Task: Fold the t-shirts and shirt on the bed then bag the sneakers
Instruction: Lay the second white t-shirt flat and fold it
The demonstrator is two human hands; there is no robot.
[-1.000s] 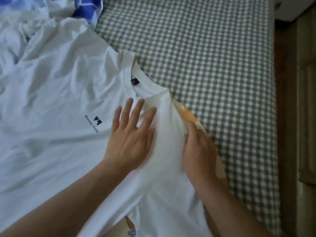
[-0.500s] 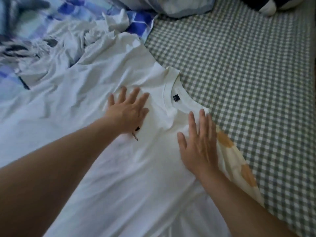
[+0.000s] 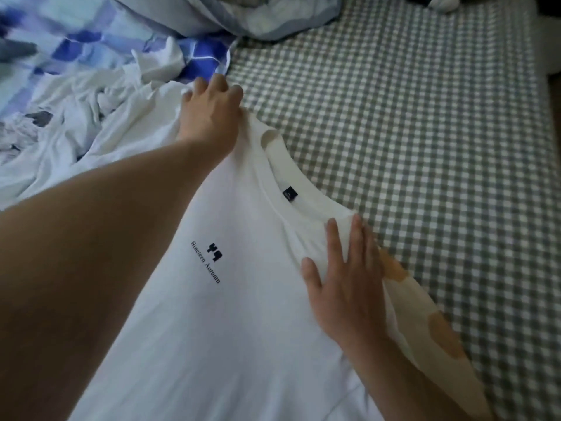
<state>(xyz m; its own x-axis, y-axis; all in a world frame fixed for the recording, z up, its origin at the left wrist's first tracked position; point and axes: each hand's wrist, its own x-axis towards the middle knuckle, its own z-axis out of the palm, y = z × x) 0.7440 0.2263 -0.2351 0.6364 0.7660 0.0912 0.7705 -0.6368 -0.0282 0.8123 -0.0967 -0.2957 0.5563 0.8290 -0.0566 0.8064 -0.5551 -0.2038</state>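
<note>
A t-shirt [image 3: 243,314] is spread on the bed [image 3: 425,132]. More clothes [image 3: 76,123] are piled to its left. A pillow [image 3: 243,13] is seen behind them. The left hand [image 3: 209,110] is laid on the far shoulder, the right hand [image 3: 346,284] on the near one.

The white t-shirt [image 3: 243,329] runs off the bottom edge — its hem and sleeves are out of sight. The left hand [image 3: 211,109] hides its own fingertips over the shoulder fold, so its grip is unclear. The crumpled white clothes [image 3: 76,117] and blue bedding [image 3: 76,34] are blurred — separate garments cannot be told apart.
</note>
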